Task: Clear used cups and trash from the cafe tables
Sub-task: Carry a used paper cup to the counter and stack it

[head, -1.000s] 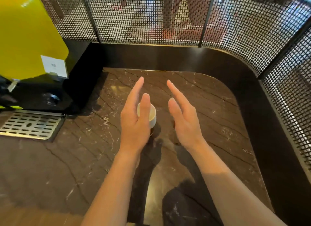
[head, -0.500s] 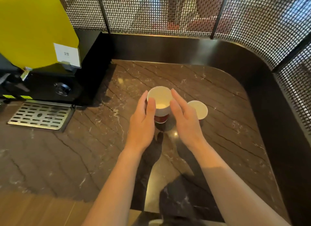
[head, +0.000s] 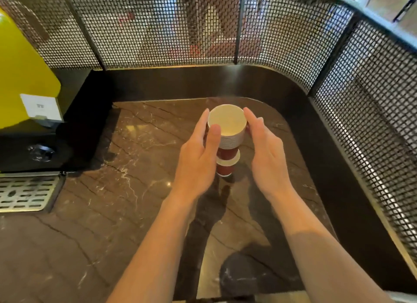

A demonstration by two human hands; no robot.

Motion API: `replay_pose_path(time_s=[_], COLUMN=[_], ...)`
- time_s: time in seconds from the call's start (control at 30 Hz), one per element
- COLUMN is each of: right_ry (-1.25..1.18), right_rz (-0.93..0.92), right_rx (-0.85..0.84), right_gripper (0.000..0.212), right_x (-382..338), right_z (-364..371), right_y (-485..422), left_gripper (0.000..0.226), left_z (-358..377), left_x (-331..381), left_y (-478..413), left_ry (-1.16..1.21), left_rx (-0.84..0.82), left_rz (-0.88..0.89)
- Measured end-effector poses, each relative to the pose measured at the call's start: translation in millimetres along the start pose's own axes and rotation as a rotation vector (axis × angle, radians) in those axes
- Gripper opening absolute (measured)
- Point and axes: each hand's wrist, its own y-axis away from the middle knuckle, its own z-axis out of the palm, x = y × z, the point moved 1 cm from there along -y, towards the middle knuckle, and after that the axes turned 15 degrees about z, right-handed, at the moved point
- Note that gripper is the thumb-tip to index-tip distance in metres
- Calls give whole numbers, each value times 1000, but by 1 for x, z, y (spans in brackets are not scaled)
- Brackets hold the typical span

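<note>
A stack of several nested red paper cups with white rims [head: 228,122] stands upright on the brown marble counter [head: 112,189]. Its upper part sits in a lower red cup [head: 225,167] that rests on the counter. My left hand [head: 196,160] holds the top of the stack from the left, thumb across the front of the rims and fingers along the far side. My right hand [head: 268,158] lies flat against the stack's right side with straight fingers. The top cup looks empty inside.
A yellow drink dispenser [head: 20,72] on a black base stands at the left, with a metal drip tray [head: 24,194] below it. A black raised edge [head: 203,83] and a metal mesh fence [head: 158,31] close off the counter's back and right.
My hands closed in on the cups and rose with them. The separate cup that stood at the right half a second ago is gone from there, and the stack is taller.
</note>
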Motion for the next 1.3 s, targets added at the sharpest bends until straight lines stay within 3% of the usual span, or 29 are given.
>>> replay_pose_path(time_s=[0.23,0.43,0.57,0.73,0.93,1.07,1.3], right_ry=[14,90,92,54,50,83,132], right_rz=[89,126,177,264,159,147,181], right_rx=[-3,31,48,-58,-67,-120,-151], right_gripper=[75,81,72,61,62,49,47], right_x=[18,19,43,76,54,61,78], right_z=[-2,-6,0,15,35,52,68], right_y=[-8,-14,-26,-30,-32,-29,-19], left_gripper=[69,73,70,74,77,82,85], left_z=[11,13,21,32,6,-7,-11], left_x=[-23,-36,-56,-73,-58,-60,-82], left_y=[-2,-6,-6,5,-2,11,31], left_ry=[-28,-49,-5,58,90,47,46], left_rx=[-44,-19,-15,-95,45,103,67], left_rz=[-89,-91,-148,-227,-182,-193,-280])
